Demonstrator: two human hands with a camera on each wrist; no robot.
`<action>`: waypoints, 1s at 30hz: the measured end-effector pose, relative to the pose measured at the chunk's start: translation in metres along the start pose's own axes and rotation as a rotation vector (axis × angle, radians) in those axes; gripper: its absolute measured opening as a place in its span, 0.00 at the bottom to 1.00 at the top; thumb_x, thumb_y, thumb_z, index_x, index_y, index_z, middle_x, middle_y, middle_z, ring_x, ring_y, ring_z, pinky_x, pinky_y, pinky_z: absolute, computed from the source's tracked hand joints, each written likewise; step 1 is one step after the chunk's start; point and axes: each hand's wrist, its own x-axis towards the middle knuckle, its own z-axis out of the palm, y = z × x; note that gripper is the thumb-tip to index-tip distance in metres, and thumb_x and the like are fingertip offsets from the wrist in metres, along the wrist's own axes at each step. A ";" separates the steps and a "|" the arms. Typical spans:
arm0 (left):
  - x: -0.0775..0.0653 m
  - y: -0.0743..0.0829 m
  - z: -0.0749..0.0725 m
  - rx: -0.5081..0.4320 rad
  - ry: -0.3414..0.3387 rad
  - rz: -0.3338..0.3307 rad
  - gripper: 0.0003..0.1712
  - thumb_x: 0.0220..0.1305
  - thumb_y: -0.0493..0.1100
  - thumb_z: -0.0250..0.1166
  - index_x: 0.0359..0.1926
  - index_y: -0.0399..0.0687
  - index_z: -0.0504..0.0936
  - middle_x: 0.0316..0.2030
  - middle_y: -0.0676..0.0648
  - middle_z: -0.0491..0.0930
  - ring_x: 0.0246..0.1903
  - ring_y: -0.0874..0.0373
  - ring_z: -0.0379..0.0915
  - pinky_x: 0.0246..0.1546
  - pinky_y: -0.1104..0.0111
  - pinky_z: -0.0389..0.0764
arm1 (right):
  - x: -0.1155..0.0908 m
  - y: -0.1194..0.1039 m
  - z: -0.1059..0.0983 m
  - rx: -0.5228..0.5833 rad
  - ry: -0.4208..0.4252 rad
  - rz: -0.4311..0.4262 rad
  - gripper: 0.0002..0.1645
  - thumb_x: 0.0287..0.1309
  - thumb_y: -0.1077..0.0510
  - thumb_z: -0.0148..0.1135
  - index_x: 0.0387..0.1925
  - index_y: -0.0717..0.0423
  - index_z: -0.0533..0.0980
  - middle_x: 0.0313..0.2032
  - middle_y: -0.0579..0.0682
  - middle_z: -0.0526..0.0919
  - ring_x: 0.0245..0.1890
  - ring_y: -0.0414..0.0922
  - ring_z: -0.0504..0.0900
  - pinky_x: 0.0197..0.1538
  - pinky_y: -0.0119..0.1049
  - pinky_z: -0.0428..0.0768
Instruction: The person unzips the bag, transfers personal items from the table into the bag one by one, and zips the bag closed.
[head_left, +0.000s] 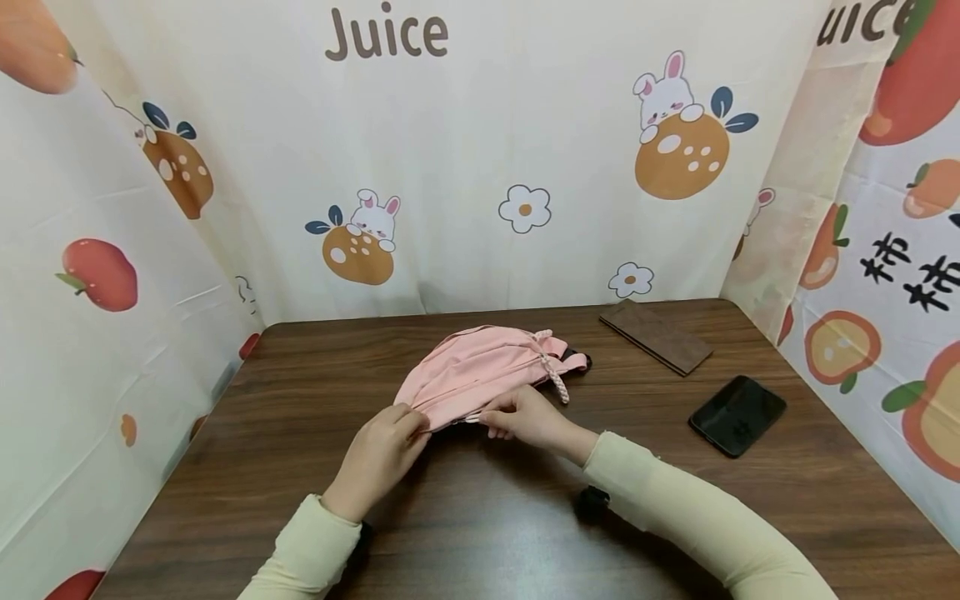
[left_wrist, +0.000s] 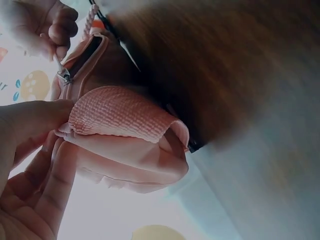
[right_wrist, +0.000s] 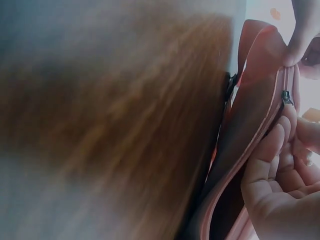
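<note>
A pink waist bag [head_left: 472,367] lies on the dark wooden table, its near edge raised toward the person. My left hand [head_left: 382,450] pinches the bag's left end beside the zipper, thumb on top. From that end a ribbed pink strap [left_wrist: 120,115] folds over in the left wrist view. Between its thumb and fingers, my right hand [head_left: 528,421] holds the pull of the metal zipper slider [right_wrist: 286,97]. The zipper is closed between the slider and the left hand, while a dark gap shows on the slider's other side. A braided cord [head_left: 553,379] hangs at the bag's right end.
To the right of the bag, a black phone [head_left: 738,416] lies flat on the table [head_left: 315,375]. Behind it sits a flat brown wallet-like item [head_left: 655,336]. Printed curtains [head_left: 465,150] stand along the back and both sides.
</note>
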 end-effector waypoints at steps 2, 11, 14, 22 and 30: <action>-0.001 0.001 0.000 -0.001 -0.015 -0.011 0.11 0.47 0.35 0.76 0.28 0.50 0.82 0.27 0.54 0.77 0.28 0.60 0.74 0.31 0.66 0.79 | 0.000 0.001 -0.002 -0.046 -0.002 -0.024 0.13 0.63 0.59 0.62 0.33 0.68 0.83 0.22 0.54 0.85 0.21 0.34 0.77 0.27 0.30 0.79; -0.002 0.003 0.002 0.011 -0.056 -0.027 0.15 0.40 0.35 0.79 0.22 0.53 0.80 0.21 0.57 0.69 0.21 0.65 0.63 0.24 0.72 0.72 | -0.003 0.009 -0.013 -0.182 0.008 -0.046 0.11 0.63 0.60 0.61 0.30 0.63 0.84 0.21 0.51 0.85 0.20 0.35 0.77 0.26 0.28 0.77; -0.002 0.004 0.002 0.013 -0.056 -0.025 0.16 0.40 0.35 0.79 0.21 0.54 0.79 0.21 0.57 0.69 0.21 0.65 0.64 0.24 0.71 0.72 | -0.003 0.010 -0.017 -0.158 0.015 -0.038 0.11 0.63 0.60 0.62 0.30 0.64 0.84 0.22 0.53 0.85 0.21 0.38 0.78 0.26 0.29 0.78; -0.001 0.007 0.001 0.026 -0.081 -0.009 0.16 0.41 0.35 0.77 0.20 0.54 0.77 0.21 0.58 0.70 0.22 0.64 0.67 0.25 0.70 0.74 | -0.005 0.013 -0.023 -0.178 0.034 -0.019 0.11 0.63 0.61 0.61 0.30 0.65 0.84 0.22 0.51 0.85 0.21 0.37 0.78 0.26 0.30 0.78; -0.005 0.003 -0.003 0.033 -0.091 -0.019 0.17 0.40 0.34 0.76 0.18 0.54 0.76 0.20 0.58 0.67 0.21 0.66 0.62 0.24 0.72 0.71 | -0.011 0.014 -0.039 -0.185 0.082 0.026 0.10 0.62 0.62 0.62 0.31 0.66 0.84 0.23 0.53 0.85 0.22 0.38 0.80 0.28 0.32 0.80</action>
